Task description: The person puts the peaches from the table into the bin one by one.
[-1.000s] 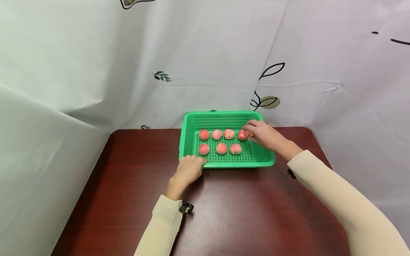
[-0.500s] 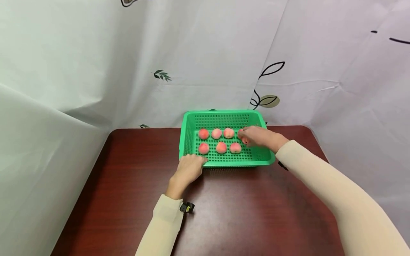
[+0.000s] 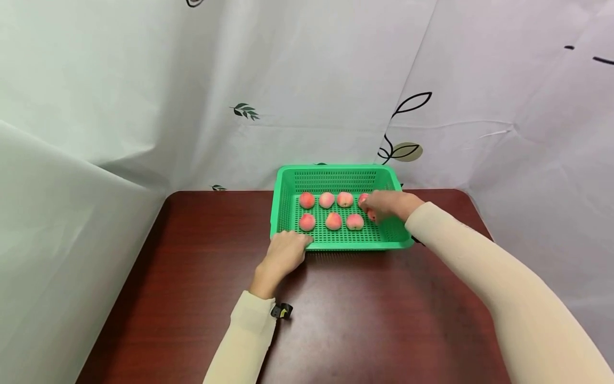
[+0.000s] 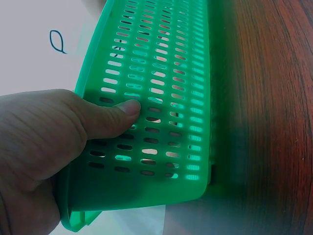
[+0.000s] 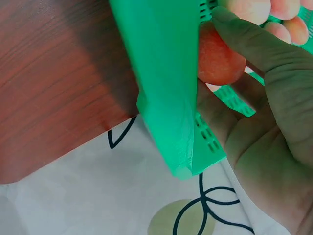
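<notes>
A green plastic basket with slotted walls stands on the table, holding several pink-red peaches in two rough rows. My left hand grips its near-left rim; in the left wrist view the thumb presses the slotted outer wall. Inside the right end of the basket, my right hand holds a peach between thumb and fingers, low in the front row. Another peach sits just behind it, partly covered by the hand. Whether the held peach touches the basket floor I cannot tell.
The dark red-brown wooden table extends in front of the basket and to both sides. A pale curtain with leaf drawings hangs right behind the basket and along the sides.
My right hand has moved down and toward the near side of the basket with its peach, from beside the back-row peach to the front row. The left hand keeps its grip.
</notes>
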`<action>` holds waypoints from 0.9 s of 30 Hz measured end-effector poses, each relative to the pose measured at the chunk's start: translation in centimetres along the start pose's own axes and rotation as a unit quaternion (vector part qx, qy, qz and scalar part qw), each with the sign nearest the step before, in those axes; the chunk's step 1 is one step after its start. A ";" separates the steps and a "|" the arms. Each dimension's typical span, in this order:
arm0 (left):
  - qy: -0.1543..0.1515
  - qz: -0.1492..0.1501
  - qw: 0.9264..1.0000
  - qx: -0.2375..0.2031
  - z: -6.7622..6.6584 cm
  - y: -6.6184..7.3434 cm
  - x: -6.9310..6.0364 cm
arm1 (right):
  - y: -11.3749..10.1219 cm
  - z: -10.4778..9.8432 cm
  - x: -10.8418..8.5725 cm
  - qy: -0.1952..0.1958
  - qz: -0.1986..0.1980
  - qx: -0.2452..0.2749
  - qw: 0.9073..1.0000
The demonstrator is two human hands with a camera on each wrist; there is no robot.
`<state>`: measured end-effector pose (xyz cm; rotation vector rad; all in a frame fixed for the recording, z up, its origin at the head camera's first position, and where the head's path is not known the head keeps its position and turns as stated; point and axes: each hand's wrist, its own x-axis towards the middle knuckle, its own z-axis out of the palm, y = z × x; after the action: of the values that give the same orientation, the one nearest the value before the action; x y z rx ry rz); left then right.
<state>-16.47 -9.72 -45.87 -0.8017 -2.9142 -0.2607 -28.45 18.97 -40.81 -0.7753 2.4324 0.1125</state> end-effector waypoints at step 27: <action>0.005 0.001 1.000 0.009 0.1 0.0 0.1 | -0.2 1.7 2.4 -0.048 -0.003 -0.094 0.994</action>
<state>-16.54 -9.62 -45.91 -0.7975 -2.9017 -0.2366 -29.06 17.96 -43.58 -0.8392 2.3518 0.3722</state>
